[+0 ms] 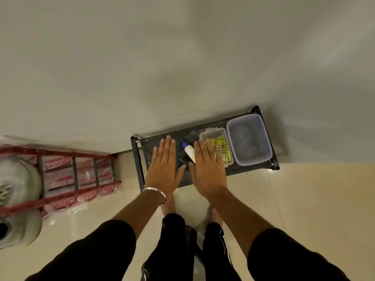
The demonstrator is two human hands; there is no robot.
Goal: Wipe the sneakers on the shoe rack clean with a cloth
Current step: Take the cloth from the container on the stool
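Both hands, left (163, 169) and right (207, 171), hovered flat and empty over the rack (269, 159); cloth (222, 150) boxed at one o'clock. No sneakers showed; fetching the cloth looked wisest.

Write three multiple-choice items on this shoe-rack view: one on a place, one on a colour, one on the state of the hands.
1. Where does the large clear tub sit on the rack's top shelf?
A. right end B. left end C. centre

2. What colour is the cloth in the small container?
A. red B. yellow C. blue

3. How are the left hand and right hand held?
A. fists B. gripping the bottle C. flat, fingers straight, holding nothing

Key: 1 A, the tub fills the right end. 2 B, yellow with dark checks. 3 C, both are spread palm-down above the shelf.
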